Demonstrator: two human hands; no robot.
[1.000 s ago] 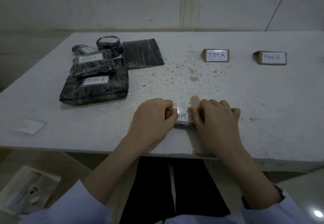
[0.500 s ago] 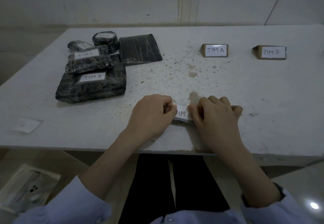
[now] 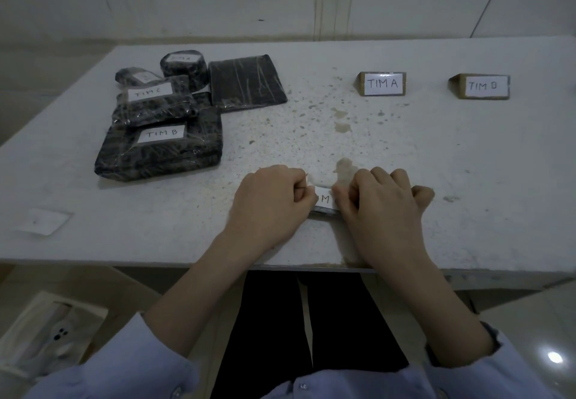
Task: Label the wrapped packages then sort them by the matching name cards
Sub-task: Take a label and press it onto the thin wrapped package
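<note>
Near the table's front edge lies a small dark wrapped package (image 3: 324, 212) with a white label (image 3: 324, 199) on top. My left hand (image 3: 271, 202) and my right hand (image 3: 383, 208) pinch the label's two ends with curled fingers and hide most of its writing. A heap of dark wrapped packages sits at the back left: a large one marked TIM B (image 3: 162, 146), one marked TIM C (image 3: 152, 102) on top of it, a round one (image 3: 184, 66), a small one (image 3: 137, 75) and a flat unlabelled one (image 3: 246, 82). Name cards TIM A (image 3: 381, 83) and TIM B (image 3: 481, 86) stand at the back right.
A small white square of paper (image 3: 43, 220) lies at the table's (image 3: 436, 155) front left. A pale bag (image 3: 46, 333) with a phone sits on the floor at the lower left. A wall runs just behind the table.
My hands have moved closer together over the label, so less of its writing shows. The camera has tilted slightly; the other packages and cards have not moved.
</note>
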